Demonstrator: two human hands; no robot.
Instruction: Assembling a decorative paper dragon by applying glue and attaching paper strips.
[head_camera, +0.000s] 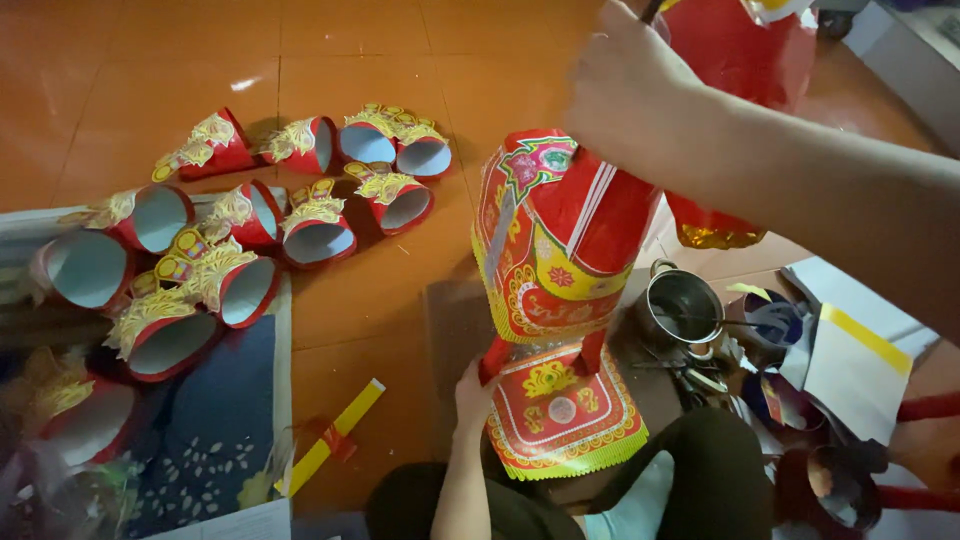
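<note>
The left hand (472, 385) grasps the base of a red paper costume (555, 240), the right hand (625, 85) clenches a thin tool above it, and many finished red paper hats (235, 215) lie left of it.

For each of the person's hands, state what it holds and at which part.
Left hand holds the red paper figure at its lower edge; right hand grips its top, with a thin dark stick.

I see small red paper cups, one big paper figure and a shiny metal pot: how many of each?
Small red-and-gold paper cups: 12, one blurred
Large red paper figure, gripped by left hand: 1
Shiny metal pot: 1
Total: 14
</note>
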